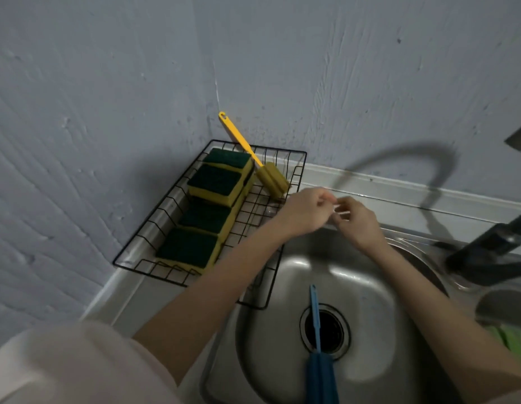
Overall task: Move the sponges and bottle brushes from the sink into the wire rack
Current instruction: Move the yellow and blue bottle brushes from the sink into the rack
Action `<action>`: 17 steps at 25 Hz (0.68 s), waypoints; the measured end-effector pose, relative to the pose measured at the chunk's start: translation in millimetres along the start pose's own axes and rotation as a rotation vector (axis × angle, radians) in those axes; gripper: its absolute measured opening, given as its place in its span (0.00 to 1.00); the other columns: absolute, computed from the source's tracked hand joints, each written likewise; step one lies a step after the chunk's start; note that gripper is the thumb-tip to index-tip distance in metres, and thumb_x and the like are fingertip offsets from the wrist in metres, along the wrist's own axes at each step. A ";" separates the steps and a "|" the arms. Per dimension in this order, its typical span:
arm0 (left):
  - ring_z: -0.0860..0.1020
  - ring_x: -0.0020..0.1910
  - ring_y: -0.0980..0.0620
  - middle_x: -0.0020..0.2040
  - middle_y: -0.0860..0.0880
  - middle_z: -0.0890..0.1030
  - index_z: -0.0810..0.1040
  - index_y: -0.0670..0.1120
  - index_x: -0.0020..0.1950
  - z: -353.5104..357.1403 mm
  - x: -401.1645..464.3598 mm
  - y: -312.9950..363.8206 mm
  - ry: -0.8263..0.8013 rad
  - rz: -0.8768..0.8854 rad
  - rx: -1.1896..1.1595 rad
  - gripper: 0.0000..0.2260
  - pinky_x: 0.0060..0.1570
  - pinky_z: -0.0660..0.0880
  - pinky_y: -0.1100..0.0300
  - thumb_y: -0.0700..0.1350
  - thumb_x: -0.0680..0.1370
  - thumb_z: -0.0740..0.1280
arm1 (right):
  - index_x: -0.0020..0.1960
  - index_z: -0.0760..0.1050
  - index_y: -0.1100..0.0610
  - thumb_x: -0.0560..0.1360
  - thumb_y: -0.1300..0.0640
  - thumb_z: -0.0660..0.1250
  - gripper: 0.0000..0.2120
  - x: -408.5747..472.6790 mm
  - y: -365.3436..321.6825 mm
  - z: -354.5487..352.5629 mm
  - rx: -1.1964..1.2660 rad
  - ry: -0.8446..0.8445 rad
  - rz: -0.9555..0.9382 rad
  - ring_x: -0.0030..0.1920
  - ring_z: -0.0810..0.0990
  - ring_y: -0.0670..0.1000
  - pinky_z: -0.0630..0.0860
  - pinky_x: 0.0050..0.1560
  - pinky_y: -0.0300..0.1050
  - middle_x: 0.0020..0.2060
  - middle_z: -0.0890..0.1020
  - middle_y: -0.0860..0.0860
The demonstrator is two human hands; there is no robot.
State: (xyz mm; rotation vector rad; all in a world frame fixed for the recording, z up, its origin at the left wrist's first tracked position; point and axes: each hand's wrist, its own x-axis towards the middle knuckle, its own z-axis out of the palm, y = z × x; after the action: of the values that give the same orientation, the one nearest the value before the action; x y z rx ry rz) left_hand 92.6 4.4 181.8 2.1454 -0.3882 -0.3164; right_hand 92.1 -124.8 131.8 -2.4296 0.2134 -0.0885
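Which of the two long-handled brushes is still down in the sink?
The blue brush, lying across the drain of the sink. The yellow brush already stands in the wire rack, its handle leaning towards the wall corner.

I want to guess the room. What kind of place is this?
Most likely a kitchen corner. There is a steel sink with a dark tap, and a wire rack beside it holding sponges and a yellow brush.
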 end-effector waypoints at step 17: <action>0.74 0.61 0.41 0.62 0.38 0.76 0.75 0.39 0.55 167.5 -62.3 -136.6 -0.360 -0.520 0.135 0.12 0.59 0.71 0.55 0.41 0.76 0.58 | 0.61 0.70 0.62 0.74 0.52 0.65 0.20 -125.6 115.6 94.4 -0.067 -0.583 0.412 0.59 0.77 0.56 0.72 0.53 0.44 0.59 0.79 0.59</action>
State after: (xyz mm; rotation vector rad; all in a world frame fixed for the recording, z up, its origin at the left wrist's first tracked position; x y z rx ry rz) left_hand -4.2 -22.2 -19.5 2.3003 -0.0409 -1.0038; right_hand -35.2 -129.3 -16.0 -2.3116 0.4432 0.8061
